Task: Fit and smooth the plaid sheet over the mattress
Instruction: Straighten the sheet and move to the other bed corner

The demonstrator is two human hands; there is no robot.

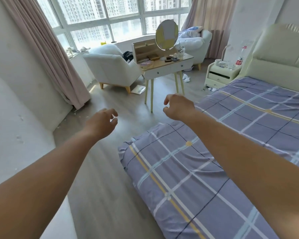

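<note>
The purple plaid sheet (188, 178), with white, yellow and pale blue lines, covers the mattress on the right, from the lower edge of the view up to the cream headboard (276, 54). Its near corner (128, 149) is wrinkled and bunched. My left hand (102, 123) hovers over the floor to the left of the bed, fingers loosely curled, holding nothing. My right hand (177, 106) hangs in the air just beyond the bed's left edge, fingers bent and apart, also holding nothing. Neither hand touches the sheet.
A dressing table (166, 66) with a round mirror stands ahead on thin legs. A white armchair (110, 68) sits left of it, a cream nightstand (221, 73) beside the headboard. Grey wood floor (100, 169) runs between the bed and the left wall. Paper scraps lie about.
</note>
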